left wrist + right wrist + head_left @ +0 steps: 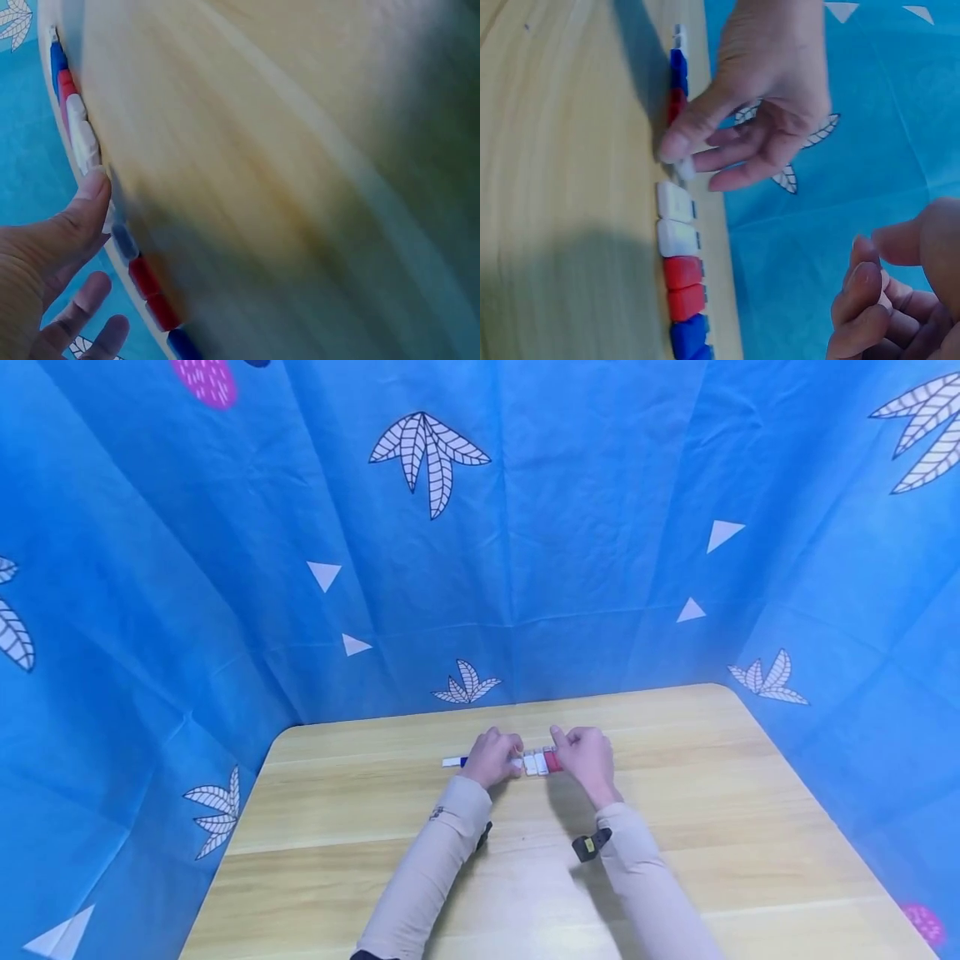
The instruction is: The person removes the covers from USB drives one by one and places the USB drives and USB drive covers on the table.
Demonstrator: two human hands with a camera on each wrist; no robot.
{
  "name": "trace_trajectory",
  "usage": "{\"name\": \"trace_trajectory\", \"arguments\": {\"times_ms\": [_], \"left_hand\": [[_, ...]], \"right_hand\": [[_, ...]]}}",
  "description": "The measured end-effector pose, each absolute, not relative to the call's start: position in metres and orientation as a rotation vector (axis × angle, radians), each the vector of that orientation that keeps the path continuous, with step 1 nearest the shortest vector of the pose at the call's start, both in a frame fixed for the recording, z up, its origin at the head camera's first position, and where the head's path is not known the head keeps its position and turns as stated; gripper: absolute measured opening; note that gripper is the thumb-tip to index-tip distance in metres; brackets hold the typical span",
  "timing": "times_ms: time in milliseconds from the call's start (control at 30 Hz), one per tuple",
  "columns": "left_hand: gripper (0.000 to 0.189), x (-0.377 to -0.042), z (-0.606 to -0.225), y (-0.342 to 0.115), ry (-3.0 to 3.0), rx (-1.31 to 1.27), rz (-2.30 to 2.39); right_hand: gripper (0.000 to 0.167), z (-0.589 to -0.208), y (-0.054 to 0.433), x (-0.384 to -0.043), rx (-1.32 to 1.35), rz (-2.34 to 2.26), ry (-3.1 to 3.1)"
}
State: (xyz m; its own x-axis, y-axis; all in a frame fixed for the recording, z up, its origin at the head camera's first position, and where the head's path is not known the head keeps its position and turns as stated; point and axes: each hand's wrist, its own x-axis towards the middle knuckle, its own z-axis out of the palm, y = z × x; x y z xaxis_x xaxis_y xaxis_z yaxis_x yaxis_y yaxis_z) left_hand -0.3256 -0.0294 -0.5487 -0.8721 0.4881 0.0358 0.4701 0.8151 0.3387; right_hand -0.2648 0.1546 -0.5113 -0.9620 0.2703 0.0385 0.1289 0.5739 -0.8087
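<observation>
A row of small white, red and blue blocks lies along the table. My left hand [491, 760] is at the row, and in the right wrist view its thumb and fingers pinch a small white block [684, 166]. Beside that hand in the row are white blocks [676, 202], then red blocks [683, 273] and blue blocks [688, 336]. Past its other side run a red block [677, 103] and a blue block [678, 69]. My right hand [588, 760] hovers near the red end, fingers loosely curled, with no block visible in it.
The wooden table [525, 877] has its far edge close behind the row. A blue patterned curtain [585, 527] hangs behind the table and on both sides. A dark wrist camera [591, 845] is strapped to the right sleeve.
</observation>
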Motion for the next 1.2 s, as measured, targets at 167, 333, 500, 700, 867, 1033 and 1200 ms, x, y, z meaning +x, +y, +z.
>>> {"name": "trace_trajectory", "arguments": {"times_ms": [167, 333, 500, 700, 867, 1033, 1200], "left_hand": [[0.038, -0.323, -0.553, -0.030, 2.942, 0.737, 0.530], [0.041, -0.322, -0.554, -0.032, 2.966, 0.721, 0.543], [0.042, -0.320, -0.555, -0.035, 2.953, 0.692, 0.544], [0.057, -0.317, -0.541, -0.041, 3.009, 0.749, 0.608], [0.050, -0.305, -0.481, -0.054, 3.212, 0.614, 0.802], [0.043, -0.252, -0.409, -0.061, 3.510, 0.487, 0.858], [0.041, -0.181, -0.394, -0.044, 3.767, 0.751, 0.789]], "right_hand": [[0.044, -0.504, 0.157, -0.260, -0.303, 1.336, -2.618], [0.045, -0.500, 0.158, -0.261, -0.278, 1.306, -2.605], [0.045, -0.497, 0.160, -0.261, -0.288, 1.352, -2.617], [0.042, -0.482, 0.165, -0.258, -0.201, 1.404, -2.575], [0.030, -0.443, 0.170, -0.249, -0.021, 1.348, -2.412], [0.016, -0.400, 0.163, -0.220, 0.304, 1.108, -2.167], [0.038, -0.388, 0.140, -0.177, 0.631, 0.883, -1.985]]}}
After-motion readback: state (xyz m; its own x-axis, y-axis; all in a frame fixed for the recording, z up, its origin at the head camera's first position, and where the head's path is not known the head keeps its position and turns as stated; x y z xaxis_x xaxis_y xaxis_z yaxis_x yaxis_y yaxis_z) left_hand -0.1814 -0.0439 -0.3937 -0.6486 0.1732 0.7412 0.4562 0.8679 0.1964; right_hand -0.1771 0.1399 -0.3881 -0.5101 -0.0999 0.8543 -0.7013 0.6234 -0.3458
